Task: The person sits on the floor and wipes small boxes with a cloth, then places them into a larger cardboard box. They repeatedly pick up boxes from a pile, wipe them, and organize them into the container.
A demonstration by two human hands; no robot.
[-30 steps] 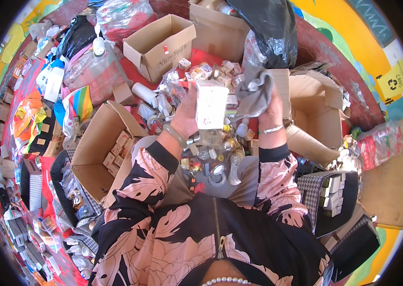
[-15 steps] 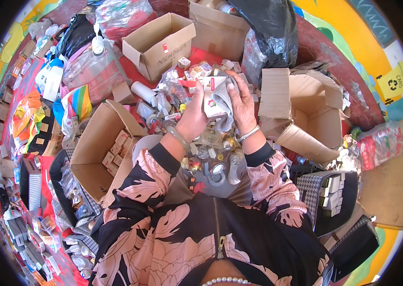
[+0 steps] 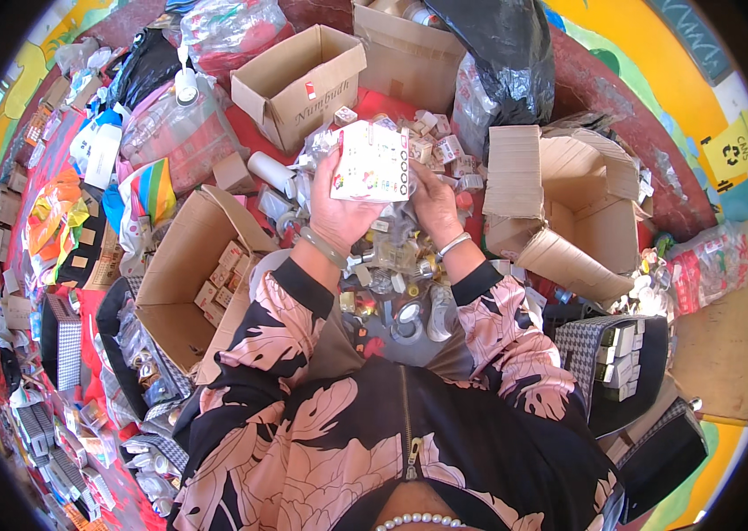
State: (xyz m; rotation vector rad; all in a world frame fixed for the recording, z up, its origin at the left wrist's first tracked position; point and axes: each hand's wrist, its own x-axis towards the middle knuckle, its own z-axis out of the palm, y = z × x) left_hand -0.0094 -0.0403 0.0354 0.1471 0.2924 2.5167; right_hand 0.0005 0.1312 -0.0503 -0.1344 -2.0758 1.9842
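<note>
A white printed carton with small coloured pictures and a row of dark round marks is raised over the heap in front of me. My left hand grips it from below and the left side. On its right edge are the fingers of my right hand, bent against the carton and partly behind it. No grey cloth shows now; it may be hidden behind the carton. Below my hands lie assorted small bottles, caps and clear plastic pieces. Small white-and-red boxes are piled just beyond my right hand.
An open cardboard box at my left holds several small boxes. Another open cardboard box stands at right, and one more at the back. A black plastic bag is behind. A checked case with small boxes sits right.
The carton has turned, showing a broad printed face, and shifted slightly left. My right hand has moved lower, to its right edge. The grey cloth seen against it earlier is out of sight.
</note>
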